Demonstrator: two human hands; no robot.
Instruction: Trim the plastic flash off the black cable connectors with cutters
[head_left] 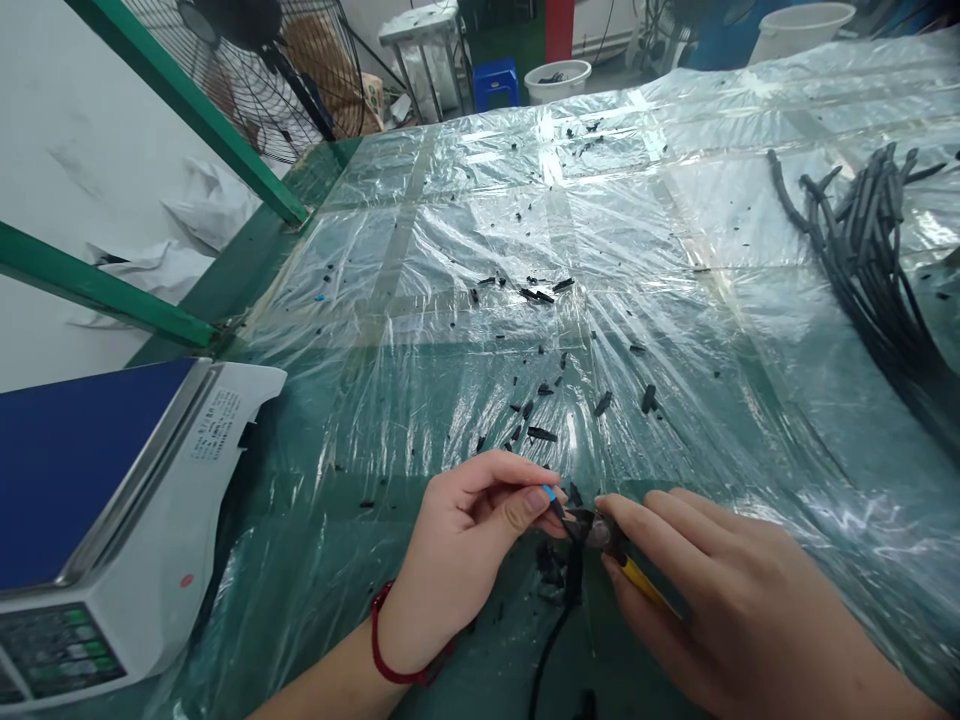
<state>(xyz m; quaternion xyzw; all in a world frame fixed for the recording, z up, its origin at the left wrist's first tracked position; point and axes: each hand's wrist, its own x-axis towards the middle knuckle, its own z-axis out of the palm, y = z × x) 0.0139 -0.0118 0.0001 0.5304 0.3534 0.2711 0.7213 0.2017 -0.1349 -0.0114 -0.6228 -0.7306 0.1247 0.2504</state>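
Observation:
My left hand [469, 540], with a red cord at the wrist, is closed in a pinch on the end of a black cable [551, 645]. A short bit of blue wire [550, 493] shows at the thumb tip. In my right hand [720, 590] is a pair of cutting pliers [636, 580] with a yellow handle. Their dark jaws meet the cable just right of my left fingertips; whether they are fully closed is hard to see. From there the cable hangs down toward the bottom edge. Black scraps [541, 434] lie just beyond my hands.
Clear plastic sheeting [360, 400] covers the green table. A scale [172, 480] stands at the left, below green posts [187, 110]. At the right lies a bundle of black cables [870, 240]. Beyond the table are a fan, a blue stool [496, 84] and a white bucket [559, 80].

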